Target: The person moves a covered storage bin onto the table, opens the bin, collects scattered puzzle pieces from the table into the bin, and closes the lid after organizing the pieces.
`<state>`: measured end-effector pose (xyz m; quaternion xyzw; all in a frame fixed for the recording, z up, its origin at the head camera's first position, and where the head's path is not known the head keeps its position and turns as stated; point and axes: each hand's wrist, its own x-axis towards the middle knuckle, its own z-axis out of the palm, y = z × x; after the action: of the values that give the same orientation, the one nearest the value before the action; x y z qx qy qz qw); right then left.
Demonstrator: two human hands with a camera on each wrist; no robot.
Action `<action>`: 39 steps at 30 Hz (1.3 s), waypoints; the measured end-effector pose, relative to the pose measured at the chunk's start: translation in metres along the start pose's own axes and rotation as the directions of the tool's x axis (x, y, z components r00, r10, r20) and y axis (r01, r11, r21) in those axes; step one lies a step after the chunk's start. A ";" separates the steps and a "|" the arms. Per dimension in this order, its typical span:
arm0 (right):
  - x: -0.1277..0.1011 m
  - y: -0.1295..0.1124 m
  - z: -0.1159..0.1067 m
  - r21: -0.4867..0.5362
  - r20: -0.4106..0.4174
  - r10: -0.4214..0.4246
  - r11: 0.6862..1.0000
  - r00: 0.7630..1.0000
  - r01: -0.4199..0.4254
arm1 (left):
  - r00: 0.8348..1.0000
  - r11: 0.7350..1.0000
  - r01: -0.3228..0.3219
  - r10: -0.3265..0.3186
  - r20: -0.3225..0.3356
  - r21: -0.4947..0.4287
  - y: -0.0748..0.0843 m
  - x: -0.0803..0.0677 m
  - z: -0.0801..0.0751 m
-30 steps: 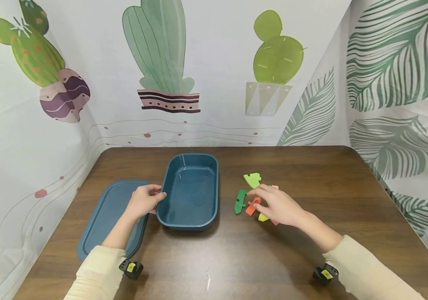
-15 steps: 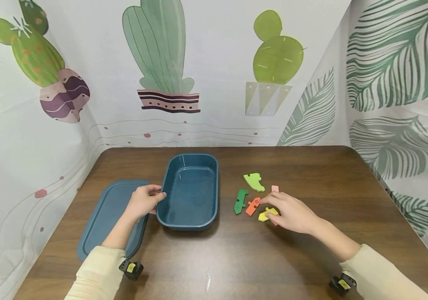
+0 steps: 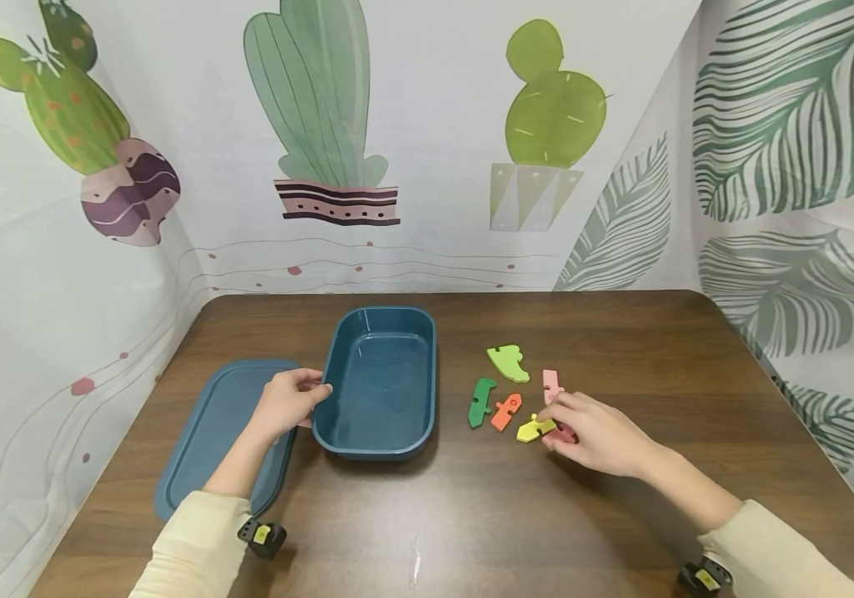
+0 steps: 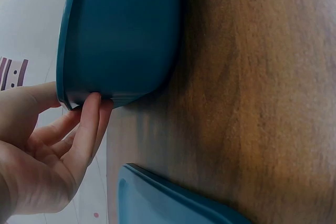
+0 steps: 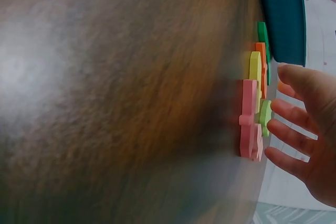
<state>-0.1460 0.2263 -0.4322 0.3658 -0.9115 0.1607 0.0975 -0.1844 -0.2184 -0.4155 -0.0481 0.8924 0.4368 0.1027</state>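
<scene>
A dark teal tub [image 3: 382, 382] sits open near the middle of a brown wooden table [image 3: 621, 332], and everything else is placed here by it. The person's left hand [image 3: 288, 401] grips the tub's left rim: the thumb lies over the edge and the curled fingers [image 4: 89, 124] press against the outer wall. Just left of the tub, under that forearm, the matching teal lid [image 3: 210, 428] lies flat on the table.

To the right of the tub lies a small cluster of flat foam puzzle pieces. Nearest the tub is a dark green piece [image 3: 480, 402], with an orange piece [image 3: 505, 411] just beside it. A light green piece [image 3: 508, 362] lies a little farther back. A yellow piece [image 3: 533, 429] and a pink piece [image 3: 551, 385] are farthest from the tub. The right hand [image 3: 599, 432] rests there, loosely open with its fingers spread, fingertips at the yellow and pink pieces; it grips nothing that can be seen.
</scene>
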 end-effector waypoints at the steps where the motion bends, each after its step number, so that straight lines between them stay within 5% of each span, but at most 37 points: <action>1: -0.001 0.001 0.001 -0.010 -0.007 -0.005 1.000 1.000 0.005 | 1.000 1.000 0.002 -0.002 -0.001 -0.001 0.000 0.000 0.000; 39: -0.011 0.014 0.014 -0.110 -0.011 -0.104 0.989 0.994 0.102 | 1.000 1.000 0.012 -0.012 0.002 -0.028 0.005 -0.004 0.001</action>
<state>-0.1487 0.2372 -0.4516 0.4053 -0.8979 0.1085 0.1329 -0.1809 -0.2149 -0.4111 -0.0544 0.8858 0.4486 0.1054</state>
